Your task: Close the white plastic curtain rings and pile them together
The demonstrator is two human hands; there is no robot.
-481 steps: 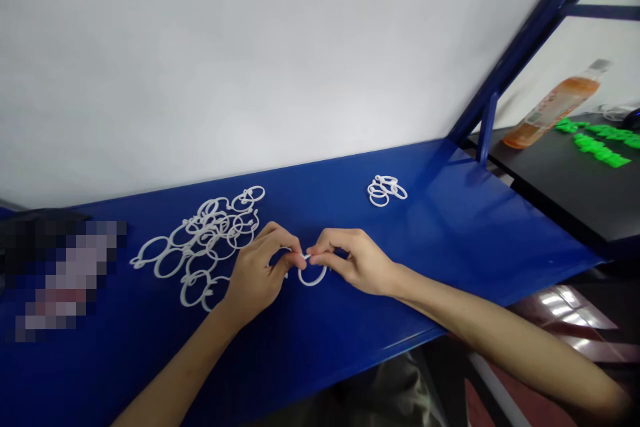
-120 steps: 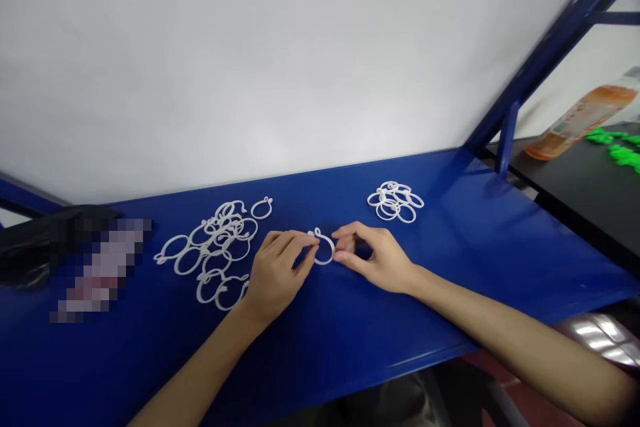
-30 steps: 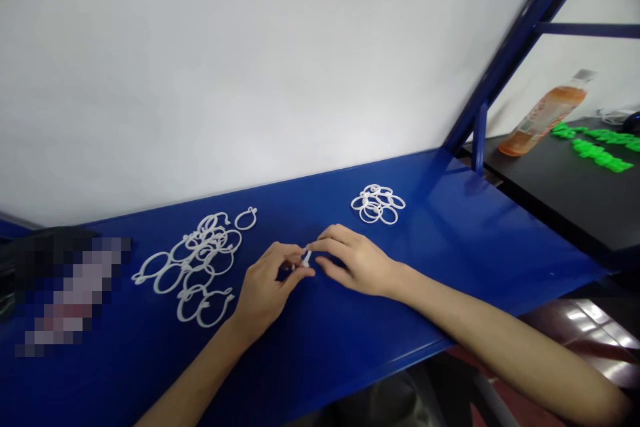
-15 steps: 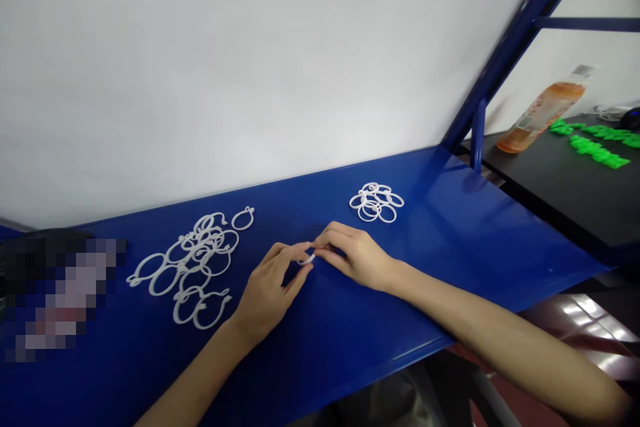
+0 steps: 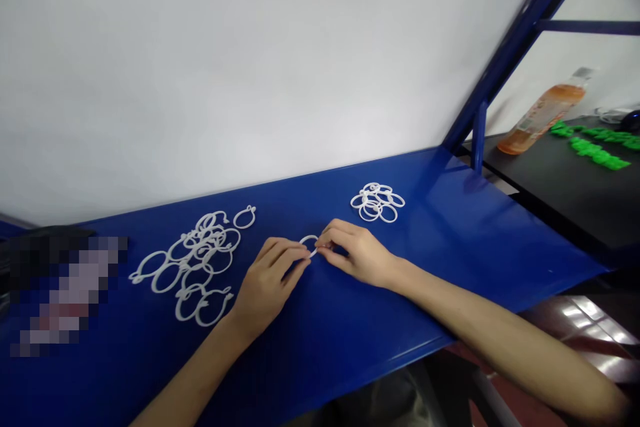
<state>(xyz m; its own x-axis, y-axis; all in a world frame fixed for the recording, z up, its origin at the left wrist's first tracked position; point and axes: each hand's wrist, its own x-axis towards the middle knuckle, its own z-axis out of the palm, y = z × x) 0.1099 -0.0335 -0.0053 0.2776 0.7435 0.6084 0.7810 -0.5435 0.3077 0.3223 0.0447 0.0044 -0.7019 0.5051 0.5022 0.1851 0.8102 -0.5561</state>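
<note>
Between my fingertips is a small white plastic ring [image 5: 309,239], held just above the blue tabletop [image 5: 360,320]. My left hand [image 5: 273,273] pinches its left side, and my right hand [image 5: 353,250] grips the right side; the fingers hide parts of it. To the left of my left hand lies a loose pile of white rings [image 5: 203,257], several with small loops or open ends. One ring [image 5: 245,217] rests slightly apart at that pile's upper right. Beyond my right hand sits a smaller cluster of white rings [image 5: 377,202], which look closed.
A white wall [image 5: 280,67] rises behind the table. At far left lie a dark item [image 5: 50,240] and a pixelated patch. A blue metal frame [image 5: 500,53] stands at right; past it, a black surface [image 5: 560,193] bears a bottle [image 5: 545,113] and green pieces [image 5: 597,152].
The ring between my hands has turned, so its round outline now shows more. My left fingers have closed together on its edge. Both piles stay as they were.
</note>
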